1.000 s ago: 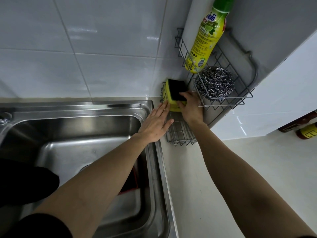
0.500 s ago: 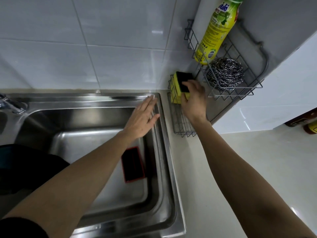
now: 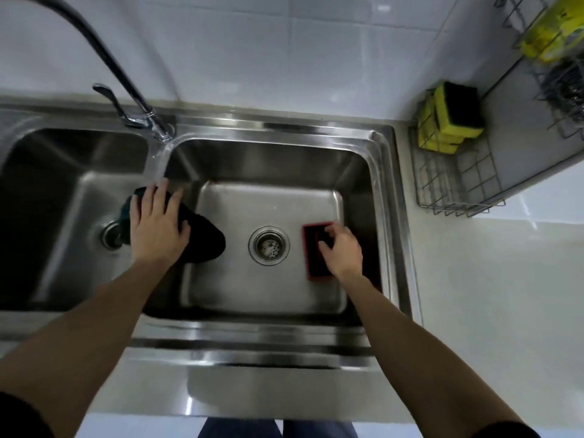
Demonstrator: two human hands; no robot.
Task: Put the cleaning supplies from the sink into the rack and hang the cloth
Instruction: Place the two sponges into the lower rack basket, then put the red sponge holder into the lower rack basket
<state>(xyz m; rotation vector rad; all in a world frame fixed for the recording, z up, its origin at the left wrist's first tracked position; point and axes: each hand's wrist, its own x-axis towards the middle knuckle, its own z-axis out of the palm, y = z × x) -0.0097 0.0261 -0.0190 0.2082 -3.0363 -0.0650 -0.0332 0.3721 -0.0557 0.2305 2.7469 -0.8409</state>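
A red-edged scrub sponge [image 3: 313,254] with a dark top lies on the floor of the right sink basin [image 3: 271,289], right of the drain. My right hand [image 3: 343,251] is down on it, fingers curled over its top. A dark cloth [image 3: 202,238] is draped over the divider between the two basins. My left hand [image 3: 158,226] rests flat on the cloth, fingers spread. A yellow sponge [image 3: 452,115] with a black top stands in the lower tier of the wire rack [image 3: 455,191]. A steel scourer [image 3: 565,86] and a yellow bottle [image 3: 550,36] sit in the upper tier.
A curved tap [image 3: 126,90] rises behind the divider. The left basin [image 3: 63,191] has its own drain. White counter [image 3: 493,298] runs to the right of the sink, below the rack. White tiles cover the wall behind.
My right hand let go of the yellow sponge in the rack and dropped into the basin onto the red sponge. My left hand moved left onto the cloth. The view swung left over the sink.
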